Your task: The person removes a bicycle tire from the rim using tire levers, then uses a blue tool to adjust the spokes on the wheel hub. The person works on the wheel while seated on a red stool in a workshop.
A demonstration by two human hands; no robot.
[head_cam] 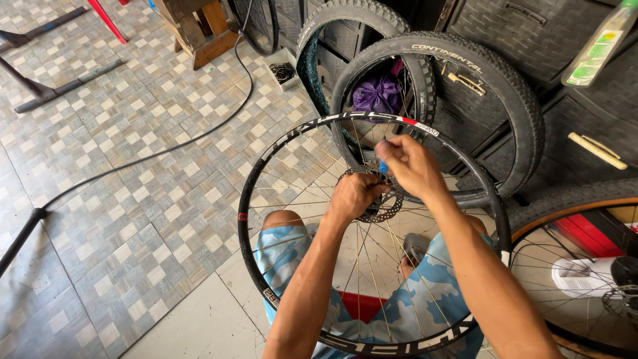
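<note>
I see a bare black wheel rim (pixel 252 199) standing upright across my knees, dead centre. My left hand (pixel 352 196) has its fingers wrapped around the hub by the brake disc (pixel 385 209). My right hand (pixel 409 163), at one o'clock from it, pinches a small blue tool (pixel 383 166). Two knobby tyres (pixel 492 73) lean at twelve o'clock

Both bare forearms reach forward and come close together. The left hand (pixel 354 195) is curled into a closed grip, knuckles up. The right hand (pixel 407 164), slightly higher, pinches with bent fingers.
</note>
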